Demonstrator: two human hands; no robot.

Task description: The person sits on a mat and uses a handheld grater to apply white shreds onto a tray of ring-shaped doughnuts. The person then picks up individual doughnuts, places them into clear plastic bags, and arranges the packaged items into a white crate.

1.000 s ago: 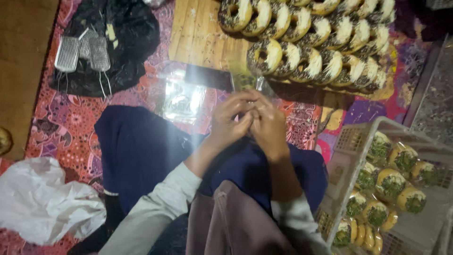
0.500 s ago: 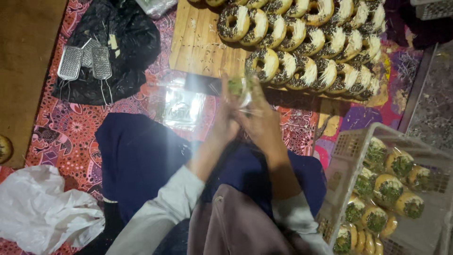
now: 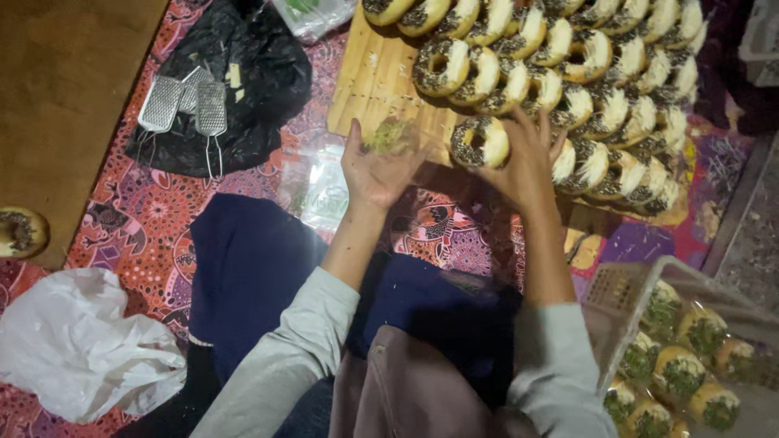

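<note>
The doughnut [image 3: 479, 144] sits at our right hand's [image 3: 526, 154] spread fingertips, touching but not gripped; our left hand [image 3: 375, 166] cups a clear bag [image 3: 389, 136]. Beyond, the wooden board [image 3: 375, 81] rests on the patterned mat [image 3: 122, 219].

A red patterned mat [image 3: 146, 219] covers the floor. On it lie a wooden board [image 3: 375, 81] carrying rows of doughnuts [image 3: 600, 89], a black plastic bag [image 3: 243, 81] with metal graters [image 3: 182, 101] on top, a crumpled white bag [image 3: 77, 349], clear plastic bags [image 3: 320, 186] — and a white crate [image 3: 625, 284] at the right.
</note>
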